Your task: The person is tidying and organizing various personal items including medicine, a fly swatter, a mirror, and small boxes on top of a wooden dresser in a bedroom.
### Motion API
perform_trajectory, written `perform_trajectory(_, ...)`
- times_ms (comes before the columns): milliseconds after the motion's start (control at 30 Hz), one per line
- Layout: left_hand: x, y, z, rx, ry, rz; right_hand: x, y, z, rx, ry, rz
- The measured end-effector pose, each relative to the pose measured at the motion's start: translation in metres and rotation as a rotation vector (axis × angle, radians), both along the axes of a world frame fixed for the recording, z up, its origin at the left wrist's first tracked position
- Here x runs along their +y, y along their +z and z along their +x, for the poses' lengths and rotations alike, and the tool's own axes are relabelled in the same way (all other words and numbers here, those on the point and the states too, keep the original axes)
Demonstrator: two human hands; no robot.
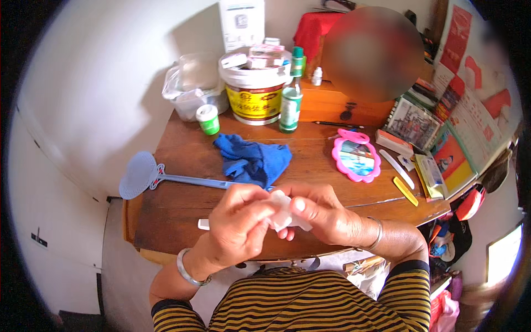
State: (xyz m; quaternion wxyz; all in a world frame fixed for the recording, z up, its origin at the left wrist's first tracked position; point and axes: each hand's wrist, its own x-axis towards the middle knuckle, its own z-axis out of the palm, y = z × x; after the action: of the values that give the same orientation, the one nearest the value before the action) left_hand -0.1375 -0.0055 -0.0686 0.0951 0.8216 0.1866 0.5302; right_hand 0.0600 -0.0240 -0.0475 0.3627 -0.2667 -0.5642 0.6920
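Above the front part of the wooden table, my left hand and my right hand meet around a crumpled piece of white, thin material, perhaps tissue. The fingers of both hands pinch it, and a strip of it sticks out below my right thumb. Just beyond my hands lies a crumpled blue cloth. A light-blue fly swatter lies to the left, its handle end near my fingers. A small white object is partly hidden by my left hand.
At the back stand a white bucket with a yellow label, a green bottle, a green-and-white jar and a clear plastic container. To the right lie a pink flower-shaped mirror, a yellow comb and booklets.
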Motion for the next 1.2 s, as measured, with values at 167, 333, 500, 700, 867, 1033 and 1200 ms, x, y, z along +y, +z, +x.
perform_trajectory(167, -0.017, 0.012, 0.044, 0.034, -0.218, -0.127, -0.037, -0.002, 0.040, 0.027, -0.206, -0.007)
perform_trajectory(333, -0.040, 0.011, 0.059, -0.051, -0.527, -0.357, -0.088, 0.027, 0.090, -0.205, -0.432, 0.559)
perform_trajectory(500, -0.048, 0.011, 0.081, 0.026, -0.659, -0.288, -0.120, 0.041, 0.155, 0.057, 0.377, 0.841)
perform_trajectory(700, -0.077, 0.007, 0.088, -0.050, -0.674, -0.479, -0.124, 0.060, 0.118, 0.364, 0.182, 0.941)
perform_trajectory(867, -0.094, 0.006, 0.096, -0.107, -0.823, -0.533, -0.109, 0.059, 0.113, 0.303, 0.326, 0.967)
perform_trajectory(1033, -0.098, 0.012, 0.089, -0.099, -0.929, -0.505, -0.113, 0.057, 0.109, 0.187, 0.362, 0.991)
perform_trajectory(1200, -0.090, 0.012, 0.057, -0.053, -0.771, -0.532, -0.097, 0.015, 0.060, 0.083, -0.265, 1.267)
